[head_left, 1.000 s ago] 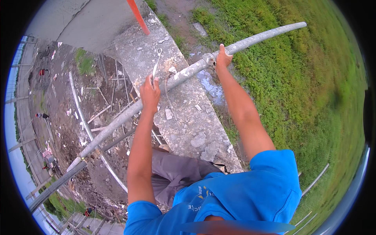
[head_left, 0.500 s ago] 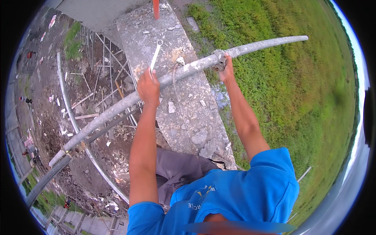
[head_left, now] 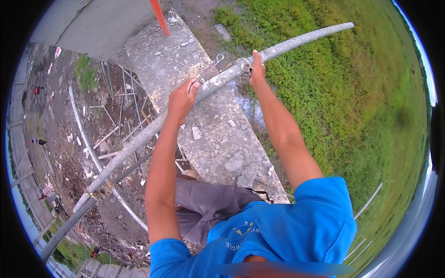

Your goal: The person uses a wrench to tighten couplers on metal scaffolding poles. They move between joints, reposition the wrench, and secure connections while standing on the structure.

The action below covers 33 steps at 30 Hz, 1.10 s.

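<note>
A long grey metal pipe (head_left: pixel 213 85) runs slantwise before me, from lower left to upper right. My left hand (head_left: pixel 182 101) is closed on a combination wrench (head_left: pixel 207 69), against the pipe's upper side. The wrench's ring end points toward a metal pipe clamp (head_left: pixel 243 65) fitted round the pipe, and stays apart from it. Just right of the clamp, my right hand (head_left: pixel 258 72) grips the pipe from below, one digit laid over it; its other fingers are partly hidden.
Under the pipe lies a rough concrete ledge (head_left: pixel 218 134) strewn with rubble. An orange post (head_left: pixel 160 18) stands at its far end. Left and far below are rubble ground and propped poles; another pipe (head_left: pixel 83 132) crosses there. Grass (head_left: pixel 333 102) spreads at right.
The wrench has swung from pointing away from me to pointing right, toward the clamp. My right hand has shifted slightly along, onto the pipe beside the clamp. The view has turned a little.
</note>
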### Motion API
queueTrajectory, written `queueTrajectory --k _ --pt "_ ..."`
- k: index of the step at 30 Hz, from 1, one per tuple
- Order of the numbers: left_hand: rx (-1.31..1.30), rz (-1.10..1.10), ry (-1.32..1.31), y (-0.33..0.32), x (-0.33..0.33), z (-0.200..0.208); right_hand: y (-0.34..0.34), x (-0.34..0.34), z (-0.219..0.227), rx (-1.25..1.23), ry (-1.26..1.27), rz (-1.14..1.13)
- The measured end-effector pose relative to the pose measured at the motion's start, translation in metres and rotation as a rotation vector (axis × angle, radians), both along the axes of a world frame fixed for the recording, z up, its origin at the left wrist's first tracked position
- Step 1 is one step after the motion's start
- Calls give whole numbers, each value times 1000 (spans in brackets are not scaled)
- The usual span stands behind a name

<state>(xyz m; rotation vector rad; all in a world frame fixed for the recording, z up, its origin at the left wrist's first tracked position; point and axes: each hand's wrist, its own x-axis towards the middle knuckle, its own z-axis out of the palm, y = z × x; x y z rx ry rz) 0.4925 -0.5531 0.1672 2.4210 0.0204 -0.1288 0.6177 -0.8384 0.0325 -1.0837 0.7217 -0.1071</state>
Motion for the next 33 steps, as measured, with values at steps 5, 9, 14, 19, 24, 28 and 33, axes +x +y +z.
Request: queueTrajectory --k 5,9,14,19,24,28,33 --pt "86 -327 155 -37 46 8 2 -12 23 -51 22 10" --pt "173 -536 44 -35 79 -9 4 -13 26 -39 22 20" --pt "395 -730 13 -39 123 -4 5 -11 16 -7 -12 -14" --pt "396 -619 262 -55 79 18 7 -7 9 -89 3 -74" --pt "-945 11 958 -133 11 29 10 -12 24 -144 64 -40" --pt "-1702 584 791 -252 6 51 13 -48 61 -169 -257 -43" --pt "-1795 310 567 -265 7 66 4 -42 80 -141 -72 -30"
